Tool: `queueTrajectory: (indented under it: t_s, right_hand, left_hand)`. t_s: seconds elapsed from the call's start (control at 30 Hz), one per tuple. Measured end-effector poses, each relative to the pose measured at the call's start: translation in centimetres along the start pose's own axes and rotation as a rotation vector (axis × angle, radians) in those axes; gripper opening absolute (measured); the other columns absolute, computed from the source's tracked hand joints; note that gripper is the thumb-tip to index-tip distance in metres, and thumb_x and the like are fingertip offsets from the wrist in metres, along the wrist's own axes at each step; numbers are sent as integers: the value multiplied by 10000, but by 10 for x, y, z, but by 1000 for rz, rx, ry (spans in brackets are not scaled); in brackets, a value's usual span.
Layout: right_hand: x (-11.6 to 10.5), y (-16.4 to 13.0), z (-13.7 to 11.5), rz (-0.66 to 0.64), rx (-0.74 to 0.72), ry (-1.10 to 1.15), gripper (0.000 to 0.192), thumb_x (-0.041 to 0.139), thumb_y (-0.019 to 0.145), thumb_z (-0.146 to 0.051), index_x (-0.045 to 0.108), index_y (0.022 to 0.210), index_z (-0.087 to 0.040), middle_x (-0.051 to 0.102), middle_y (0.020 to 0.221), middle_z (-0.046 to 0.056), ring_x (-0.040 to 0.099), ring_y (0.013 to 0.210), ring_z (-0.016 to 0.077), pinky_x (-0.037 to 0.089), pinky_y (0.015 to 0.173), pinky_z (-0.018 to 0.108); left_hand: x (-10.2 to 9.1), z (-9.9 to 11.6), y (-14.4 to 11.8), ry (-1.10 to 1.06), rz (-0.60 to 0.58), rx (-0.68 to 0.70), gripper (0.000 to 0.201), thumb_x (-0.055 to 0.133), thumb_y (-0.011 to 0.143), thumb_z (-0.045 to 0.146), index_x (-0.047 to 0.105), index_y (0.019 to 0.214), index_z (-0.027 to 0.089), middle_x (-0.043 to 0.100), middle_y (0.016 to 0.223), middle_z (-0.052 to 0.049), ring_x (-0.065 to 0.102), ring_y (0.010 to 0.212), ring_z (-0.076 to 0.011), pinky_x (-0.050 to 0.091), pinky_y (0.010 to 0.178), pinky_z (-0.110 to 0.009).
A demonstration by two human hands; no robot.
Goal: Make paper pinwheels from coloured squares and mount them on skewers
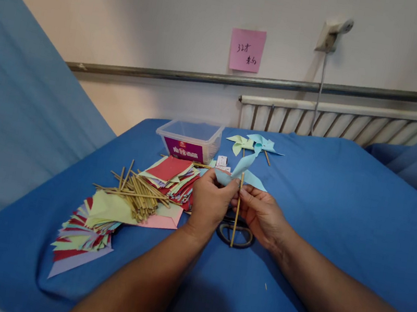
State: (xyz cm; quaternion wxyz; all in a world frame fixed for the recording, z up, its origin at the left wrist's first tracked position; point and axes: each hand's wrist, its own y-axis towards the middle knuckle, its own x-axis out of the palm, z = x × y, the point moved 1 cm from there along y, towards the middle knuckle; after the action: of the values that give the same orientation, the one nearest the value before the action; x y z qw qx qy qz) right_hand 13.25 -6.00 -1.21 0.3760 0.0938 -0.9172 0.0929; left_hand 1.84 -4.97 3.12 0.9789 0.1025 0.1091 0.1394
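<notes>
My left hand (210, 199) pinches a light blue paper pinwheel (244, 165) near its centre, its blades spreading above my fingers. A thin wooden stick (235, 224) stands upright against the pinwheel, its lower end hanging free. My right hand (264, 216) has its thumb and fingers closed on that stick, close to my left fingertips. Where stick and paper meet is partly covered by my fingers. Under my hands lie the dark loop handles of scissors (247, 245), their blades hidden.
To the left lie many wooden sticks (135, 194), fanned coloured paper (80, 241) and a stack topped with red paper (170, 169). Behind stand a clear plastic box (192, 131) and small white boxes (222, 161). A green pinwheel (240, 143) and a blue pinwheel (267, 145) lie at the back.
</notes>
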Motion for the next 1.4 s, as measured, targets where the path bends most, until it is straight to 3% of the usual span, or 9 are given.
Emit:
queueTrajectory:
  t_s: [1.4]
  right_hand:
    - [-2, 2, 1, 13, -48, -1, 274, 865, 625, -277, 666, 789, -185, 655, 711, -36, 611, 635, 101, 482, 660, 247]
  left_hand:
    - [-2, 7, -2, 107, -4, 95, 127, 682, 672, 239, 569, 653, 184, 559, 574, 58, 494, 533, -102, 368, 516, -220]
